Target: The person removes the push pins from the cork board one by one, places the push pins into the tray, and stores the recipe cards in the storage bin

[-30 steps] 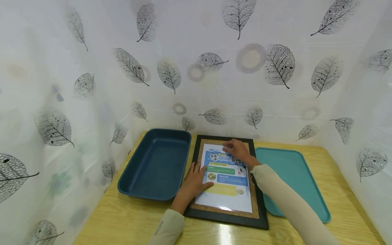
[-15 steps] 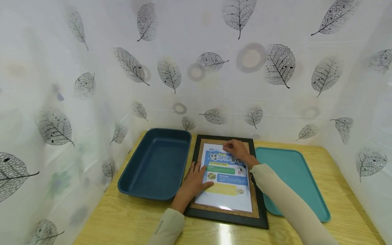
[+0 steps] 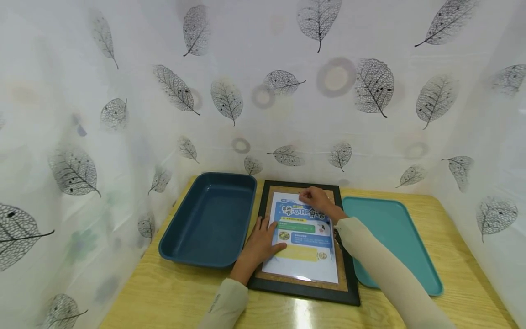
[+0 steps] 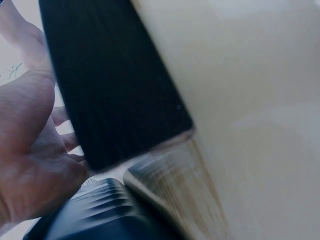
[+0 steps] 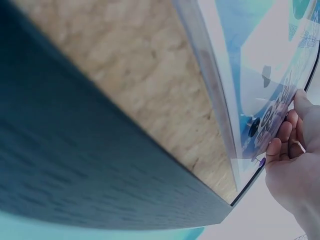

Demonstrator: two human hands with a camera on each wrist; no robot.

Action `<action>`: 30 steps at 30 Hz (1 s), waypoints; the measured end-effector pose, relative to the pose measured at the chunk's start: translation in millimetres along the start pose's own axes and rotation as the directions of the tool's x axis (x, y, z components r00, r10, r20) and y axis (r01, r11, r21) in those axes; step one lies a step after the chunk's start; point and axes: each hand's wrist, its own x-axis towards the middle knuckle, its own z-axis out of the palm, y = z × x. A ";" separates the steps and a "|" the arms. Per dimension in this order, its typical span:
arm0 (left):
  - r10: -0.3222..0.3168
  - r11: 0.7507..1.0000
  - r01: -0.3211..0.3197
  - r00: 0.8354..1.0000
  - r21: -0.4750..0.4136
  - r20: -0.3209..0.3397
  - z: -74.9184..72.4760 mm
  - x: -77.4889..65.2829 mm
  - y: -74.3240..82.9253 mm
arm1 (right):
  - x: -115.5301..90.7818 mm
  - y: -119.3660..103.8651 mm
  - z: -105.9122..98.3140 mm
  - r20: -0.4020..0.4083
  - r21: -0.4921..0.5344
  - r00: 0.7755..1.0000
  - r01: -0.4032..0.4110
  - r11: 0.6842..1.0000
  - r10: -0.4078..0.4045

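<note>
A printed sheet under a shiny clear layer lies on a cork board with a black frame. My left hand rests over the frame's left side, fingers spread and thumb on the sheet. In the left wrist view that hand is beside the black frame. At the sheet's top edge my right hand has its fingers curled. The right wrist view shows this hand close to a purple-headed push pin; whether its fingertips pinch anything is hidden.
Left of the board stands a deep dark blue tub. A flat teal tray lies to the right, partly under the right sleeve. All rests on a wooden table, with a leaf-print curtain behind and along the sides.
The head view has shifted very slightly. Both hands, the sheet and the board stay in the same place.
</note>
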 end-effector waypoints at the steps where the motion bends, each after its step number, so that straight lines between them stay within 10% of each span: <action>1: 0.000 1.000 0.000 1.000 -0.003 0.000 -0.1 0.0 0.0 | -0.4 -1.0 -0.4 0.001 -0.002 1.000 -0.003 1.000 0.003; 30: -0.007 1.000 0.007 1.000 -0.013 0.005 0.0 -1.0 1.7 | -6.9 -3.8 1.8 -0.024 0.027 1.000 0.012 1.000 -0.012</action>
